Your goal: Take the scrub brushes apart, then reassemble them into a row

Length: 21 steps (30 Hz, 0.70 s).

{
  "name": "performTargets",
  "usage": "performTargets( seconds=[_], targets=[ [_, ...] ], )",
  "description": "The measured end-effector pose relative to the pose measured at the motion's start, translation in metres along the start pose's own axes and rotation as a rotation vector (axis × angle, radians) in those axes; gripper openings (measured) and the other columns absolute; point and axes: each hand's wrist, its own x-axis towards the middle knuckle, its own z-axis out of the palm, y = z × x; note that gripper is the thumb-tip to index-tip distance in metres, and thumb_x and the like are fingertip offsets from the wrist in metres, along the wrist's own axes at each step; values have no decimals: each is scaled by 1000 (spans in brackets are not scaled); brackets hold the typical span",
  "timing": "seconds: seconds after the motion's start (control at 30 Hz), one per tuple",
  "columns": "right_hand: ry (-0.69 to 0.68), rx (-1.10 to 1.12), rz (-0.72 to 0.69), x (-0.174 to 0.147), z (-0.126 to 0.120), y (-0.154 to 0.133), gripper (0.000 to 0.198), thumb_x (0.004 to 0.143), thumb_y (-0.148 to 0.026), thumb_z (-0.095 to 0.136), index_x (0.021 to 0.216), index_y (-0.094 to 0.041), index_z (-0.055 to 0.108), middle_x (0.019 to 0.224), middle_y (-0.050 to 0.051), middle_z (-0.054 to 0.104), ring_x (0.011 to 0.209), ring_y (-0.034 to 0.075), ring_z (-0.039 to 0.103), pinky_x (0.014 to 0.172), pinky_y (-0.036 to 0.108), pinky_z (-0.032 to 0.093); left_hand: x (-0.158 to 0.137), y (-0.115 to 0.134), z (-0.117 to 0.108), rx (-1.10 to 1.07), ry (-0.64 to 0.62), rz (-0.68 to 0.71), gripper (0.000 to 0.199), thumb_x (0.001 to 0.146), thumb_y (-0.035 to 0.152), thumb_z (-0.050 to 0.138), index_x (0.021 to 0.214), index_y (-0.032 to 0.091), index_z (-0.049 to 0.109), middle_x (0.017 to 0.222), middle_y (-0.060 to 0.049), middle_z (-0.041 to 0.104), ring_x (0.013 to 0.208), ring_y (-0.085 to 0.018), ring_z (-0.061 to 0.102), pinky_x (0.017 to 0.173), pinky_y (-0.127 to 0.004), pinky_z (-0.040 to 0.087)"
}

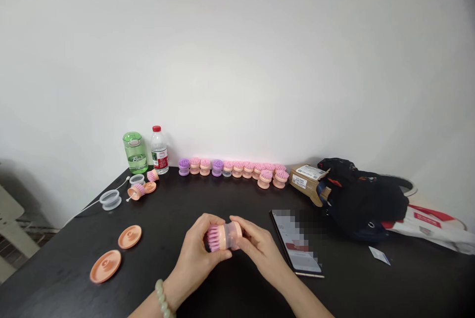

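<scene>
Between my hands, above the front of the black table (178, 219), is a scalp brush (223, 237) turned on its side. Its pink bristles point left, a translucent band runs round its middle, and a peach end faces right. My left hand (198, 244), with a beaded bracelet at the wrist, is closed around the bristle end. The fingers of my right hand (260, 246) pinch the peach end. Part of the brush is hidden behind my fingers. To the left of my hands lie two peach discs (129, 237), (106, 266) with raised centres.
Finished-looking brushes (237, 169) line the wall. At the left are a green container (135, 154), a water bottle (159, 152), clear rings (110, 200) and loose brush heads (136, 191). A phone (297, 246), a cardboard box (306, 179) and a dark bag (367, 204) lie at the right.
</scene>
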Motion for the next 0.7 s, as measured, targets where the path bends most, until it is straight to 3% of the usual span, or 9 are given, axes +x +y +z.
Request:
performTargets(
  seconds=[0.17, 0.33, 0.7],
  targets=[
    [-3, -99, -70, 0, -2, 2, 38, 92, -39, 62, 128, -26, 63, 116, 7, 70, 103, 24, 66, 87, 34, 53, 0, 5, -5, 135, -29, 26, 38, 61, 18, 85, 93, 23, 63, 91, 0, 65, 78, -20, 61, 68, -29, 48],
    [10, -94, -108, 0, -1, -5, 39, 91, -37, 64, 128, -24, 63, 115, 8, 70, 98, 22, 66, 83, 32, 54, 4, 3, -12, 177, -67, 87, 36, 67, 22, 81, 98, 24, 63, 95, -1, 67, 80, -20, 63, 70, -29, 50],
    [6, 153, -28, -2, 4, 1, 41, 87, -42, 69, 124, -27, 65, 116, 7, 69, 100, 23, 66, 88, 34, 54, 2, 10, -10, 241, -22, 130, 33, 64, 18, 79, 93, 23, 64, 90, 0, 68, 76, -18, 63, 69, -28, 48]
  ],
)
